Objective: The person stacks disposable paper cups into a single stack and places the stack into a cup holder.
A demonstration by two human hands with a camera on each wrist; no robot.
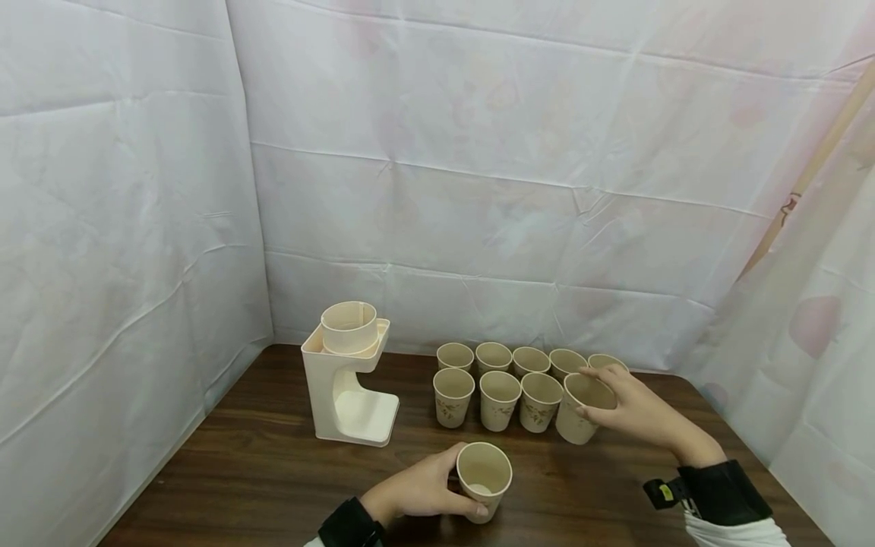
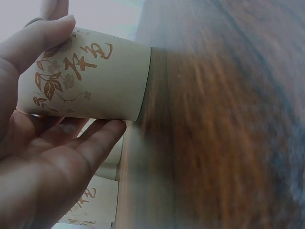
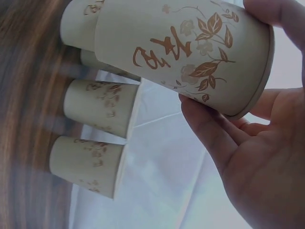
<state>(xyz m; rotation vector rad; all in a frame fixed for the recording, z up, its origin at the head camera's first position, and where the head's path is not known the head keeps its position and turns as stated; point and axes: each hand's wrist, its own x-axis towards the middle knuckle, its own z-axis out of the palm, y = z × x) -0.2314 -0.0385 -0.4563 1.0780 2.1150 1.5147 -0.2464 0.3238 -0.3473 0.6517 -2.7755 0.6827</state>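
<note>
My left hand (image 1: 432, 483) grips a beige paper cup (image 1: 484, 465) near the front middle of the table, thumb on one side and fingers on the other. In the left wrist view this cup (image 2: 112, 81) shows brown leaf prints and lettering, its base right at the wood. On the right, my right hand (image 1: 639, 404) holds another paper cup (image 1: 574, 422) near its rim, at the right end of the front row. That cup (image 3: 190, 57) leans at an angle beside upright cups in the right wrist view. Both cups have their mouths up; the left one looks hollow inside.
Two rows of matching paper cups (image 1: 500, 389) stand along the back of the dark wooden table (image 1: 253, 463). Left of them is a cream stand (image 1: 328, 399) with a round container (image 1: 349, 327) on top. White curtains (image 1: 437, 220) enclose the table's back and sides.
</note>
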